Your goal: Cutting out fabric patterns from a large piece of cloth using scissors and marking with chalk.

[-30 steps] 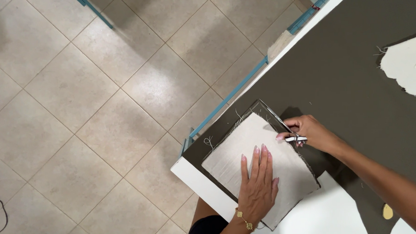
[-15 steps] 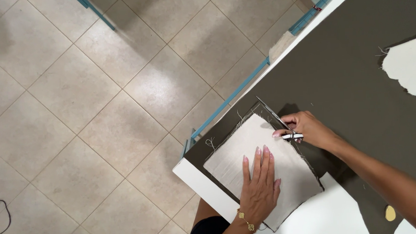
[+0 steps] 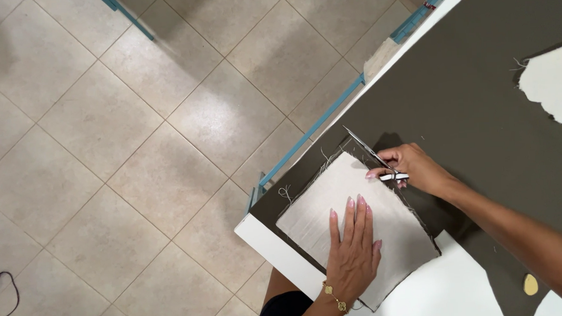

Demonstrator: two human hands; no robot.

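Observation:
A pale square of frayed fabric (image 3: 320, 213) lies near the corner of a dark grey cloth covering the table (image 3: 472, 95). My left hand (image 3: 354, 249) rests flat on the pale piece, fingers spread, a gold bracelet at the wrist. My right hand (image 3: 412, 169) grips a pair of scissors (image 3: 368, 152) at the far right edge of the pale piece; the blades point up and left along that edge.
The white table corner (image 3: 259, 236) sits above a beige tiled floor (image 3: 106, 139). White paper sheets (image 3: 441, 292) lie at the near edge. Another pale frayed cloth piece (image 3: 552, 83) sits far right. A small yellow object (image 3: 530, 284) lies on the dark cloth. Blue table frame bars (image 3: 311, 132) run under the edge.
My right hand and the scissors have shifted slightly up along the fabric edge, with the blades now showing clearly. My left hand stays flat on the pale piece.

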